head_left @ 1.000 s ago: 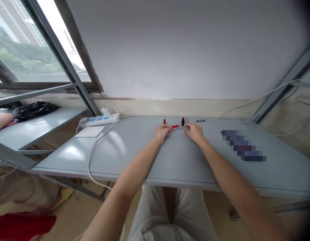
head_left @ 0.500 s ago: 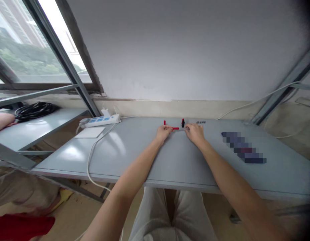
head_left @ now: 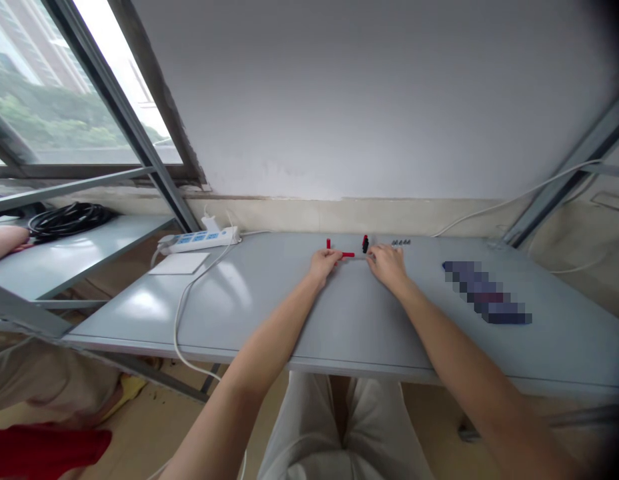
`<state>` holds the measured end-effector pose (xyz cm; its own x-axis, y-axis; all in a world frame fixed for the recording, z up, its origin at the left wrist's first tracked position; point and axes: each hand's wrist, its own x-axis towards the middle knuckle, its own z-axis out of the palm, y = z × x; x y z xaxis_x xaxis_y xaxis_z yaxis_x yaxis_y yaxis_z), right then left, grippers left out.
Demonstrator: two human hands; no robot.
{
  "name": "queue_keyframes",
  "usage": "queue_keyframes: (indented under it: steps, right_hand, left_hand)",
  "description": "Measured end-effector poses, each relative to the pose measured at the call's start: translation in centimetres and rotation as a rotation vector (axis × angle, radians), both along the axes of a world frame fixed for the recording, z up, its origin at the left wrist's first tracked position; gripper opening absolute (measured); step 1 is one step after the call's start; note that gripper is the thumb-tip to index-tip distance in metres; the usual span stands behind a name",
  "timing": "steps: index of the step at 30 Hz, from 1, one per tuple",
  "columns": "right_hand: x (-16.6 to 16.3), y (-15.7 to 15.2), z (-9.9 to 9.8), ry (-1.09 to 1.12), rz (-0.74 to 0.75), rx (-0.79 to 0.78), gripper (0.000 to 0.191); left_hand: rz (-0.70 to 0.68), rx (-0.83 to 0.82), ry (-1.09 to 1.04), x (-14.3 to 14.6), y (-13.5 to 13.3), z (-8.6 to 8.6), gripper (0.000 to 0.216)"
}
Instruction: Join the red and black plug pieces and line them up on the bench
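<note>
My left hand (head_left: pixel 323 265) is closed, its fingertips pinching a small red stick (head_left: pixel 348 255) that points right, just above or on the grey tabletop. My right hand (head_left: pixel 387 264) rests a little to the right with its fingers curled together; what they hold, if anything, is too small to name. A thin greyish line runs between the two hands, below the stick. Behind my left fingers stands a short red cylinder (head_left: pixel 328 244). Close by my right fingertips is a small black-and-red piece (head_left: pixel 365 244), upright. Several tiny dark pieces (head_left: pixel 401 243) sit in a row beyond my right hand.
A white power strip (head_left: pixel 204 239) and a flat white sheet (head_left: pixel 180 264) lie at the left of the table (head_left: pixel 269 300), with a white cable trailing over its front edge. A blurred dark object (head_left: pixel 484 293) lies at right. Another person's arm (head_left: pixel 8 240) and coiled black cable (head_left: pixel 72 221) are far left.
My right hand has shifted slightly left, closer to my left hand. The red stick has moved slightly left in my left fingers. Nothing else has visibly moved.
</note>
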<state>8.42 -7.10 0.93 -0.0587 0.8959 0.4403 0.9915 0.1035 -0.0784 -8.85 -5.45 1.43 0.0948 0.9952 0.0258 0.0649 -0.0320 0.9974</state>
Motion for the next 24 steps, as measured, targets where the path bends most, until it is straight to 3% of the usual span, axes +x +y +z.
queue_keyframes:
  steps: [16,24]
  right_hand:
    - [-1.3,0.0,-0.5,0.039,0.099,0.044,0.022]
    - [-1.5,-0.2,-0.2,0.029,0.105,0.013,0.021]
  left_hand:
    - [-0.09,-0.052,-0.026,0.9,0.3,-0.5,0.007]
    - [-0.098,0.009,0.013,1.0,-0.2,-0.4,0.006]
